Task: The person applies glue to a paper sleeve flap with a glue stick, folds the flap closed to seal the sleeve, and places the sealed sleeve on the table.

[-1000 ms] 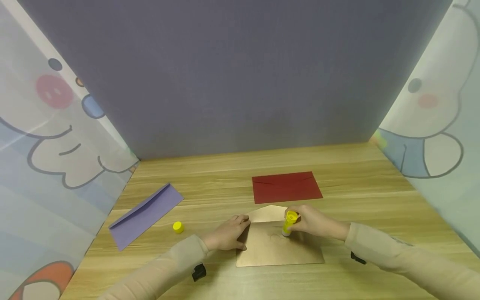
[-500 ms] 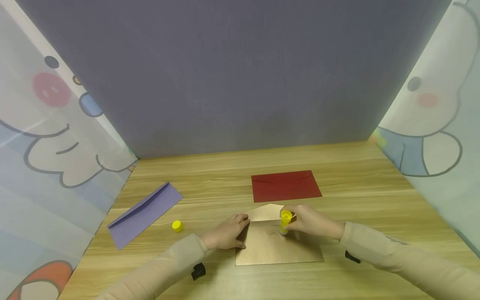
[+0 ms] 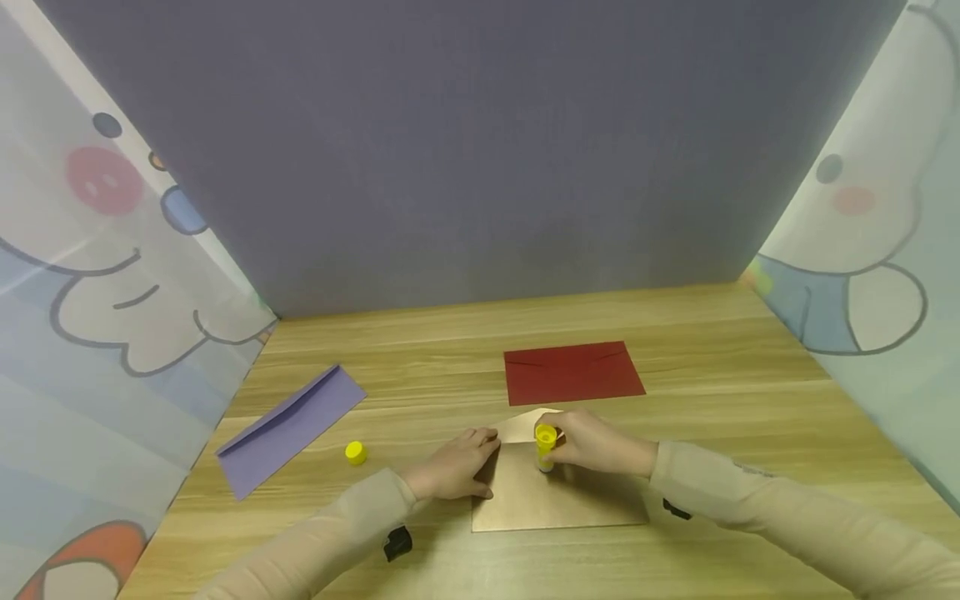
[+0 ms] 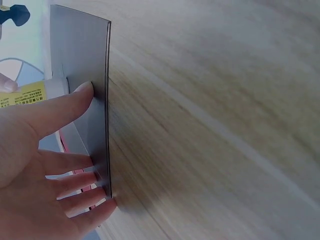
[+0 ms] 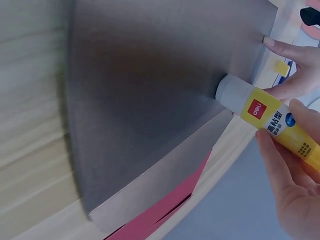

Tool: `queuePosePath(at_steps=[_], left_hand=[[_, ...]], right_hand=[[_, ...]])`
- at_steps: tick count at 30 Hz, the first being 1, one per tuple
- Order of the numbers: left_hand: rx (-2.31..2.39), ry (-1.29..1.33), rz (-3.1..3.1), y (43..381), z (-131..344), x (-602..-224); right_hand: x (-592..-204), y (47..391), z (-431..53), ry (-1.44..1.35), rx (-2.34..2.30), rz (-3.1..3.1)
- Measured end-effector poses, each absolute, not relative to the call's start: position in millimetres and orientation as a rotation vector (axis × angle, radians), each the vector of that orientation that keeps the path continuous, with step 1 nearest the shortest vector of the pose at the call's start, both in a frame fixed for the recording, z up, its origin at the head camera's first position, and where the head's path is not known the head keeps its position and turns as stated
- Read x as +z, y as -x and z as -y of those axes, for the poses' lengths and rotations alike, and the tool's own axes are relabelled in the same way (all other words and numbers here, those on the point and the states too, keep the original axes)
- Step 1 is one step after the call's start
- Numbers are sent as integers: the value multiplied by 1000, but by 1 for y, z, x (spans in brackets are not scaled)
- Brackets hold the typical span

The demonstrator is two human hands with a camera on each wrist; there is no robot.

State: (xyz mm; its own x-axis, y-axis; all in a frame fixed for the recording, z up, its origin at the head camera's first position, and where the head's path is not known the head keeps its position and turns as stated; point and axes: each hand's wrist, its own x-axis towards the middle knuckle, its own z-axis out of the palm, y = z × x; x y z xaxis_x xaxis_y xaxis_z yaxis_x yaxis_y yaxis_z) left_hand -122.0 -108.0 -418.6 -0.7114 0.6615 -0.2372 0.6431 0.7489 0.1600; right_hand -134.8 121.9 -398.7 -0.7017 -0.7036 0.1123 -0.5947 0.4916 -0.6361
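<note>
A gold envelope lies on the wooden table, its pointed flap unfolded toward the far side. My right hand holds a yellow glue stick upright between thumb and fingers, its white end down at the envelope's surface near the flap. At the envelope's left edge rests my left hand, fingers spread and lightly bent, with the thumb tip on the paper in the left wrist view. The glue stick's yellow cap stands off on the table to the left.
Beyond the gold envelope lies a red envelope. A purple envelope is set at a slant on the left of the table. A grey panel closes the back, and cartoon-printed sheets flank both sides.
The right hand has slid left across the gold envelope with the glue stick, toward the left hand. My left hand stays at the envelope's left edge.
</note>
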Motion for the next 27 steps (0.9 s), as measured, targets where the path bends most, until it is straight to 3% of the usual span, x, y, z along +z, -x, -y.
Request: queuePosePath(at_steps=[27], left_hand=[[86,-1021,-2673,123,108,-418]], right_hand=[[-399,135,-115,1128,-1013,-2607]])
